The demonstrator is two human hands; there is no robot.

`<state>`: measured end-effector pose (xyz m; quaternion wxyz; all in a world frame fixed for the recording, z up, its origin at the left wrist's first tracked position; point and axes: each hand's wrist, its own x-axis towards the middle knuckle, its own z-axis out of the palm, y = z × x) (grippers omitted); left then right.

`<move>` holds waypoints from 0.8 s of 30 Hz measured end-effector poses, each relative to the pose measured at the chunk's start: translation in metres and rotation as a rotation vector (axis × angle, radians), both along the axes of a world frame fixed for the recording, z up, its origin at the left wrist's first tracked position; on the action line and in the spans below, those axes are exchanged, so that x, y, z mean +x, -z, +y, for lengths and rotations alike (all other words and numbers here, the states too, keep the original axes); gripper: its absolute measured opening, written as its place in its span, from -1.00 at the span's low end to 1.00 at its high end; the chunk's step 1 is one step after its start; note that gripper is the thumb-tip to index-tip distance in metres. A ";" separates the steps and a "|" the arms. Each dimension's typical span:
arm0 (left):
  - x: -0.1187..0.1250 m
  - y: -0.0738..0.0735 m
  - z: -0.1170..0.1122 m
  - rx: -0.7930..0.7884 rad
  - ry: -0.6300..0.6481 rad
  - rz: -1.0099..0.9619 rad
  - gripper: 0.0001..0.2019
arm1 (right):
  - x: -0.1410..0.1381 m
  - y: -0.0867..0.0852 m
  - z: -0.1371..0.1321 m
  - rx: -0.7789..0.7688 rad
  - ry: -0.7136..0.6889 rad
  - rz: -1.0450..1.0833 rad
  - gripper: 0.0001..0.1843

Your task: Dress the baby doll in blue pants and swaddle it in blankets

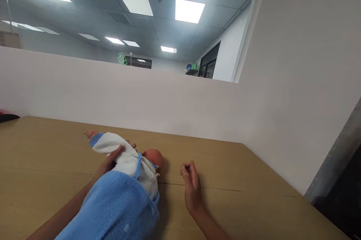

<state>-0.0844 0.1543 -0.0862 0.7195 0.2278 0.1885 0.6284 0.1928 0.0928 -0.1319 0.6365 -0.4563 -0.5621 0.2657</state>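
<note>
A baby doll (pixel 121 198) in a white and blue fleece robe lies on the brown tabletop, its lower body toward me. Its reddish head (pixel 154 158) shows beyond the collar, the face hidden from view. One white sleeve with a blue cuff (pixel 111 144) stretches up to the left, and the doll's small hand (pixel 90 133) pokes out of it. My left hand (pixel 115 154) is wrapped round this sleeve, thumb on top and fingertips on the far side. Apart from the doll, to its right, my right hand (pixel 192 185) hovers with fingers curled to the thumb; nothing shows in it.
The brown table (pixel 220 168) ends at a low white partition (pixel 141 101) along the back and a white wall (pixel 296 82) on the right. A dark and red object (pixel 8 116) sits at the far left edge. Seams run across the tabletop.
</note>
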 end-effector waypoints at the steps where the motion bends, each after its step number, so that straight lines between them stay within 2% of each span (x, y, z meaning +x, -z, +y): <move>1: -0.001 0.001 0.002 0.017 -0.004 0.008 -0.75 | -0.002 0.002 -0.006 -0.030 -0.106 -0.050 -0.52; 3: -0.004 0.003 0.005 0.041 -0.023 0.019 -0.75 | -0.010 0.002 -0.021 -0.092 -0.342 -0.162 -0.43; 5: -0.007 0.004 0.008 0.047 -0.043 0.028 -0.72 | -0.021 -0.001 -0.035 -0.109 -0.467 -0.284 -0.44; 7: -0.010 0.003 0.011 0.063 -0.056 0.032 -0.68 | -0.032 -0.004 -0.045 -0.099 -0.456 -0.339 -0.54; 11: -0.016 0.000 0.013 0.105 -0.050 0.023 -0.65 | -0.055 0.000 -0.051 -0.112 -0.401 -0.242 -0.69; 15: -0.020 -0.009 0.008 0.092 -0.016 0.016 -0.75 | -0.070 0.019 -0.050 -0.115 -0.420 -0.081 -0.62; 19: -0.018 -0.015 0.002 0.088 0.059 -0.020 -0.83 | -0.071 0.037 -0.044 -0.139 -0.571 0.048 -0.56; 22: -0.017 -0.011 0.008 0.068 -0.012 -0.026 -0.77 | -0.071 0.043 -0.041 -0.182 -0.601 0.166 -0.64; 24: -0.017 -0.005 0.015 0.059 -0.044 -0.024 -0.70 | -0.073 0.045 -0.041 -0.157 -0.537 0.158 -0.65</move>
